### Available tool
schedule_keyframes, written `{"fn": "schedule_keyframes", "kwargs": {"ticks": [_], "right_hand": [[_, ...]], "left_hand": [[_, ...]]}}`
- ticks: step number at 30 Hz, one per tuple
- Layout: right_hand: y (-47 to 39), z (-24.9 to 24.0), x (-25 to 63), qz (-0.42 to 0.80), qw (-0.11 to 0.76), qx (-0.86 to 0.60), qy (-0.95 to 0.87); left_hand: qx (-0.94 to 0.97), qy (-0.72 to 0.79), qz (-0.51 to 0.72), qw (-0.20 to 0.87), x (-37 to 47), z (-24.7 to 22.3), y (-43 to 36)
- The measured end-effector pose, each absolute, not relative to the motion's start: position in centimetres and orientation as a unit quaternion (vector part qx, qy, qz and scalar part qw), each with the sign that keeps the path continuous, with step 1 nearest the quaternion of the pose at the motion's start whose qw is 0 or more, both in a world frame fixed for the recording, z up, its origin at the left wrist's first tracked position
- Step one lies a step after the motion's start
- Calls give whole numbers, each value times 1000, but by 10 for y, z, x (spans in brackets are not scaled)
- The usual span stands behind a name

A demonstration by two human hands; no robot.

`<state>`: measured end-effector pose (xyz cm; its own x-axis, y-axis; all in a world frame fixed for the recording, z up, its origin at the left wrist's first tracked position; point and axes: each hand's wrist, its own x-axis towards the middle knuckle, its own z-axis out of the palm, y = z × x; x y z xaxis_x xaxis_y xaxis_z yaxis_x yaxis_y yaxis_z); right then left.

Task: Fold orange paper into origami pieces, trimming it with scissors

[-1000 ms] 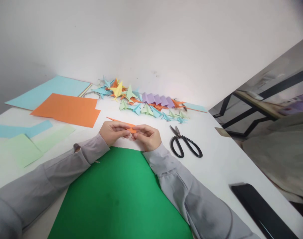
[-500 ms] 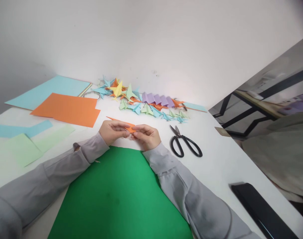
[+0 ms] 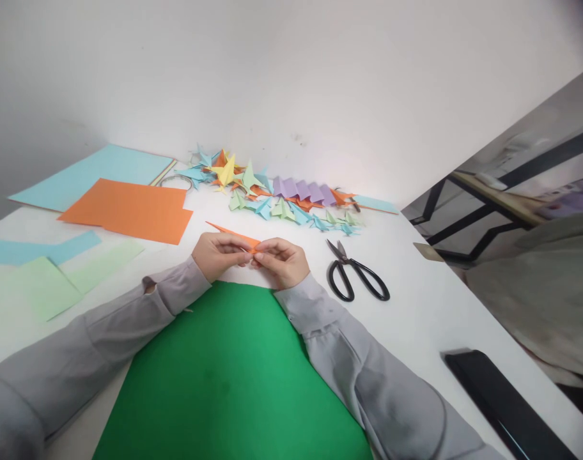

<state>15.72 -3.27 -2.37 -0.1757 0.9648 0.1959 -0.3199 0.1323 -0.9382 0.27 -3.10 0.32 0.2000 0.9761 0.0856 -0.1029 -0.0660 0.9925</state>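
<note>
Between both hands is a small folded piece of orange paper (image 3: pixel 234 234), its pointed end sticking out to the upper left. My left hand (image 3: pixel 219 254) pinches it from the left, thumb and fingers closed. From the right, my right hand (image 3: pixel 286 260) grips the other end between thumb and fingertips, close against the left fingertips. Much of the paper is hidden by the fingers. Both hands are just beyond the far edge of a green sheet (image 3: pixel 224 370). Black-handled scissors (image 3: pixel 353 271) lie slightly spread to the right of my right hand.
Folded paper shapes in several colours (image 3: pixel 272 191) lie along the wall. At left are orange sheets (image 3: pixel 128 211), a light blue sheet stack (image 3: pixel 100 172) and pale green pieces (image 3: pixel 56 291). A black object (image 3: pixel 507 402) rests near the right edge. A person's clothing (image 3: pixel 541 294) shows beyond.
The fingertips have drawn slightly closer together on the orange paper, and less of its middle shows. The pointed end still juts to the upper left; the rest looks unmoved.
</note>
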Motion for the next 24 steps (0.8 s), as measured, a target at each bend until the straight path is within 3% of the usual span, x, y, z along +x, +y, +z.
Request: {"fn": "schedule_keyframes", "kwargs": {"ticks": [24], "right_hand": [[-36, -21, 156, 512, 582, -360, -518]], "left_hand": [[533, 436, 494, 531, 6, 4, -32]]}}
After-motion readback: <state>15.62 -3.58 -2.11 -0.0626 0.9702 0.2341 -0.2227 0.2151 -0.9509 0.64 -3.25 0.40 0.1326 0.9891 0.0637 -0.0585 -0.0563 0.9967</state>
